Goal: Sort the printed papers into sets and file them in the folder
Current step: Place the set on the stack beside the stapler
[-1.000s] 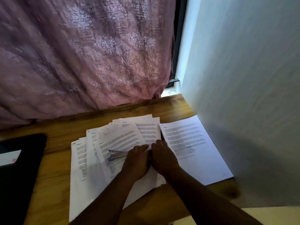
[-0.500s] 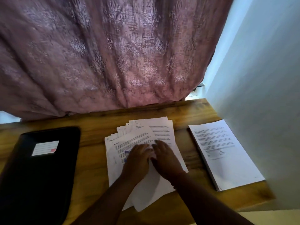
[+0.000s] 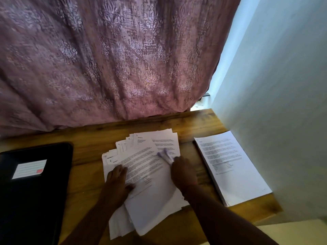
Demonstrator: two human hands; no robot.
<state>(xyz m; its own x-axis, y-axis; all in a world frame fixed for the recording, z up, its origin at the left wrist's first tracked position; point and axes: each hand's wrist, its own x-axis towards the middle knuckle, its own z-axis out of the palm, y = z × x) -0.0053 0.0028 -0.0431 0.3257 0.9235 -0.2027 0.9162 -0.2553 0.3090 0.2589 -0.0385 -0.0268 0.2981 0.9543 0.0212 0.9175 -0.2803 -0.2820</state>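
A loose, fanned pile of printed papers [image 3: 146, 174] is found at the middle of the desk [image 3: 88, 138], its sheets skewed against one another and its near corners overhanging the desk's near edge. The left hand [image 3: 116, 183] is laid flat on the left part of the top sheet, fingers extended, pressing rather than holding. The right hand [image 3: 184, 174] is placed at the pile's right edge, its grip closed round a pen-like object [image 3: 165, 156] with a white barrel and bluish tips; blur prevents closer identification, and whether a sheet is also caught under the fingers cannot be told. A squared stack of printed sheets [image 3: 230, 167], judged to be a finished set, lies well apart to the right, beside the wall [image 3: 283, 103]. A black folder [image 3: 31, 191] with a white label [image 3: 29, 168] lies closed at the left. A patterned curtain [image 3: 106, 59] hangs behind the desk. No set is judged filed yet. Risks noted: overhanging sheets could slip off the near edge if the pile is dragged; sheets could be marked or creased by the object held in the right hand; sets could be mixed while the pile is so fanned.
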